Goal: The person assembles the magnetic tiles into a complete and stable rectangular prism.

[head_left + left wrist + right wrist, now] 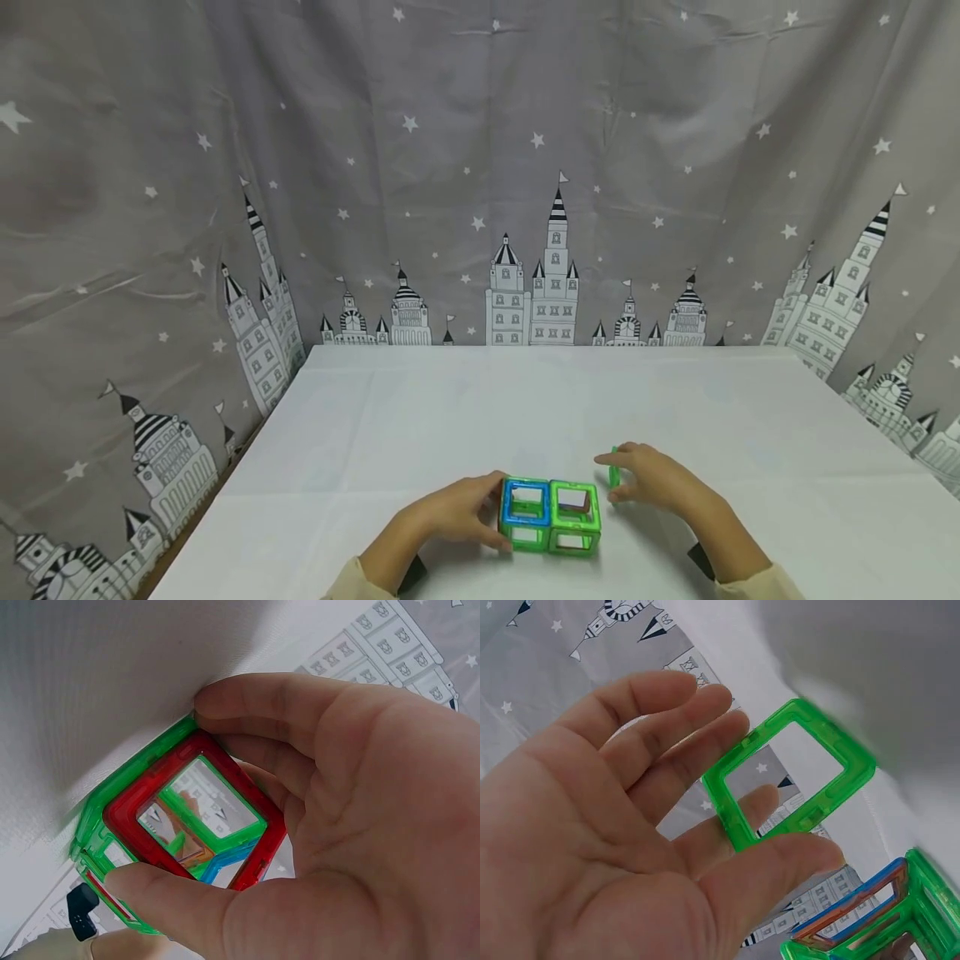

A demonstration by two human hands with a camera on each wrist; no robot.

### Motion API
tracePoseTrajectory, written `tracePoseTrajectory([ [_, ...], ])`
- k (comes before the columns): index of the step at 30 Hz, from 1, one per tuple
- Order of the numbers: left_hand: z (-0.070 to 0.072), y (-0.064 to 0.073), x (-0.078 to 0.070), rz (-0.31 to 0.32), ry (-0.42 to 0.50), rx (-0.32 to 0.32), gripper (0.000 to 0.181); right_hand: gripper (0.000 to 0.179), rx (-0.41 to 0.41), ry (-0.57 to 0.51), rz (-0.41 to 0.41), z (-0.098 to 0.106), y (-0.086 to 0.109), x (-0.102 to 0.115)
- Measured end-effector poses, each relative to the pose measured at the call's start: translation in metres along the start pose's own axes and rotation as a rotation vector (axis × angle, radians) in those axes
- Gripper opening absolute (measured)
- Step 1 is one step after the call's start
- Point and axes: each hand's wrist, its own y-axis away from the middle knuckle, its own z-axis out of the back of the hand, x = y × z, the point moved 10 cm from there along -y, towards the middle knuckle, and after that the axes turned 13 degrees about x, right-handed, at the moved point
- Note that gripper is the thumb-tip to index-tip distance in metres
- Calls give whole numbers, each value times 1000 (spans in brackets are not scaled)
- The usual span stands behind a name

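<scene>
Two joined cubes of see-through magnetic tiles stand on the white table, with a blue tile point(527, 522) and a green tile point(577, 526) on top. My left hand point(457, 508) holds the left end of this block, thumb at the near side and fingers at the far side. A red tile point(124, 817) forms that end face in the left wrist view. To the right of the cubes, my right hand point(660, 482) holds a single green square tile point(860, 766) on edge between thumb and fingers. A gap separates this tile from the block.
The white table point(405, 408) reaches back to a grey curtain point(442, 108) printed with stars and castles. More of the curtain hangs along the left and right sides. A dark strap piece point(412, 573) shows under the left wrist.
</scene>
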Motion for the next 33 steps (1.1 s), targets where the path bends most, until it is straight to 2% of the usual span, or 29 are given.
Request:
tracePoseTrajectory([
  [4, -1, 0, 0, -1, -2, -3, 65, 54, -18, -4, 34, 0, 1, 1],
  [11, 0, -1, 0, 3, -16, -3, 66, 54, -52, -65, 13, 3, 4, -1],
  [18, 2, 0, -2, -13, -5, -7, 65, 59, -35, -83, -15, 2, 0, -4],
  [28, 2, 0, 0, 6, 6, -5, 66, 56, -31, -51, -25, 1, -6, -7],
  [33, -1, 0, 2, 1, 13, 4, 65, 47, -31, -50, -50, -4, -4, -10],
])
